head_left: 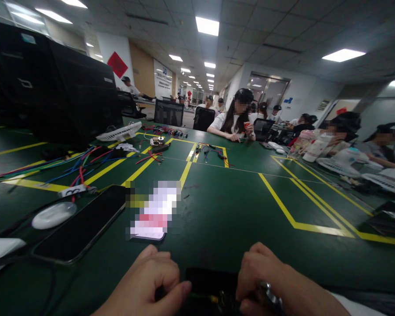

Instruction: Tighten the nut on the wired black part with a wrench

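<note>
Both my hands rest at the near edge of the green table (224, 206). My left hand (151, 283) is curled shut, thumb pressed against the fingers, on the left end of a small black object (210, 289). My right hand (266, 281) is closed too, pinching a metal tool or part (268, 294) at the object's right end. A thin wire with a small yellow tip (213, 299) runs between the hands. What the black object is I cannot make out.
A dark phone (82, 224) and a white oval case (54, 215) lie near left, a blurred card (153, 210) ahead. Coloured wires (75, 164) and small parts spread at left and mid-table. A black monitor (75, 96) stands left. Several people sit along the far and right sides.
</note>
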Available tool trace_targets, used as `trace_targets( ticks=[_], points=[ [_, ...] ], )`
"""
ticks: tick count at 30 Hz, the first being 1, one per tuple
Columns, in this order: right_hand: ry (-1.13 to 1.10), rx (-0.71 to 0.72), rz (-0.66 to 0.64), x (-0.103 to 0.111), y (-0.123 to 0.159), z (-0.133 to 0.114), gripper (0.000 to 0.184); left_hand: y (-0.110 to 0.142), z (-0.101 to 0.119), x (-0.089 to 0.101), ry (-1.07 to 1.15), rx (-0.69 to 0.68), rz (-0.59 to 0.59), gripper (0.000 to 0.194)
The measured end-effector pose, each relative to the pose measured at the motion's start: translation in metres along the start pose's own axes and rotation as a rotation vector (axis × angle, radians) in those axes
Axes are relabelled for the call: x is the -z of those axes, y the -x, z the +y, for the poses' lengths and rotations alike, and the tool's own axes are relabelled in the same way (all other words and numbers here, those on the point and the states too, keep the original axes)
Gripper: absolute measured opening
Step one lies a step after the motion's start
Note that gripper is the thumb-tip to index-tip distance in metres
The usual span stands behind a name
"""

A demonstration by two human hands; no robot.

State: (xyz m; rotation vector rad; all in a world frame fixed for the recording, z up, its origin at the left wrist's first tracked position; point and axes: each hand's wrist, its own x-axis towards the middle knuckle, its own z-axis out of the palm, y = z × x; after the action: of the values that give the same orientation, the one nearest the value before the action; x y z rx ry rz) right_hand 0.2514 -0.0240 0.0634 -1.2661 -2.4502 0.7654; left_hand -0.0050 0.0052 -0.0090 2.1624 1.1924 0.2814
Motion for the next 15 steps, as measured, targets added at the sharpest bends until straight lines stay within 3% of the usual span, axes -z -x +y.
trace_targets(
  ticks=[7, 15],
  points=[
    [-0.015, 0.070, -0.071, 0.011, -0.014, -0.004, 0.015, -0.002, -0.004, -0.001, 0.004, -0.027, 0.043, 0.037],
    [-0.068, 0.373, -0.131, 0.014, -0.023, 0.015, 0.011, -0.001, -0.002, 0.000, -0.018, -0.020, 0.006, 0.037]
  ],
)
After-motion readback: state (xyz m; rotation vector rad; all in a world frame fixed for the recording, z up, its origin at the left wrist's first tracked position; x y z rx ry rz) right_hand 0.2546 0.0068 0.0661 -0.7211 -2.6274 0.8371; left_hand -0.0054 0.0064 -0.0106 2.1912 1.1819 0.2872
